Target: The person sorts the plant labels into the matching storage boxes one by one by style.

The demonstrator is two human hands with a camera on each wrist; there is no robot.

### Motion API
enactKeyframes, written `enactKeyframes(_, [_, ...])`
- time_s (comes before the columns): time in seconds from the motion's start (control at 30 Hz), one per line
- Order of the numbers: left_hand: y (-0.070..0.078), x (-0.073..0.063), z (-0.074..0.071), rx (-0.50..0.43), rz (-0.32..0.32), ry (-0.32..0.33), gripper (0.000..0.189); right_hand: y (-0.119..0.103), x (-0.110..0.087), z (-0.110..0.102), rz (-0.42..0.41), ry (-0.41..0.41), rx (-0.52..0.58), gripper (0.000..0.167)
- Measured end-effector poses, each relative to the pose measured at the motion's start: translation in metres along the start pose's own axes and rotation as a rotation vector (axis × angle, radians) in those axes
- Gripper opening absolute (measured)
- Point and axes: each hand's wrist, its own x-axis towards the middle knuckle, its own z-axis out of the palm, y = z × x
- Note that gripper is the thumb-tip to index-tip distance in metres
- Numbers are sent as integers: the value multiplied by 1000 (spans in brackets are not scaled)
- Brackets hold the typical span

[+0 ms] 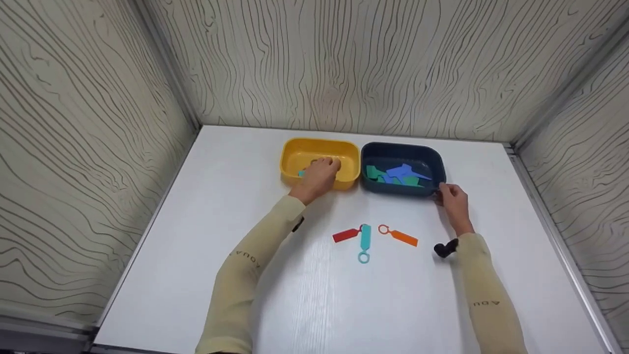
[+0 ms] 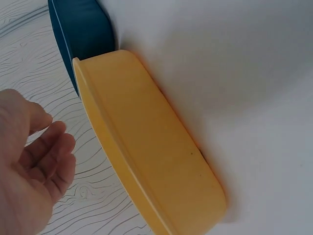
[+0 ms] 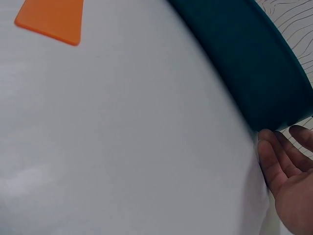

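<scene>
My left hand (image 1: 319, 177) is over the front of the yellow bin (image 1: 350, 169), its fingers loosely curled. In the left wrist view the left hand (image 2: 34, 161) shows nothing between thumb and fingers. A small cyan piece (image 1: 301, 173) lies in that bin, partly covered by the hand. At the front right corner of the dark blue bin (image 1: 435, 158), my right hand (image 1: 454, 201) touches the outside with its fingertips. The right wrist view has the right hand's thumb standing apart from its fingers. Green pieces (image 1: 412, 181) and blue pieces (image 1: 402, 170) lie inside the dark blue bin.
On the white table (image 1: 314, 305), in front of the bins, lie a red ring-ended tag (image 1: 345, 235), a cyan tag (image 1: 365, 237) overlapping its ring, and an orange tag (image 1: 404, 238). The bins stand side by side near the patterned back wall (image 1: 334, 64).
</scene>
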Motion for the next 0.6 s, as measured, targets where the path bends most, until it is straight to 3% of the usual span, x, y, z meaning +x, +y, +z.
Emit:
enactKeyframes(0.2, [7, -12, 8, -71, 23, -49, 23, 0, 2, 2, -4, 14, 18, 50])
enactKeyframes(0.37, [17, -21, 16, -74, 63, -80, 19, -2, -1, 2, 8, 9, 30, 45])
enactKeyframes(0.6, [32, -33, 27, -118, 111, -134, 26, -20, -15, 1, 12, -10, 77, 49])
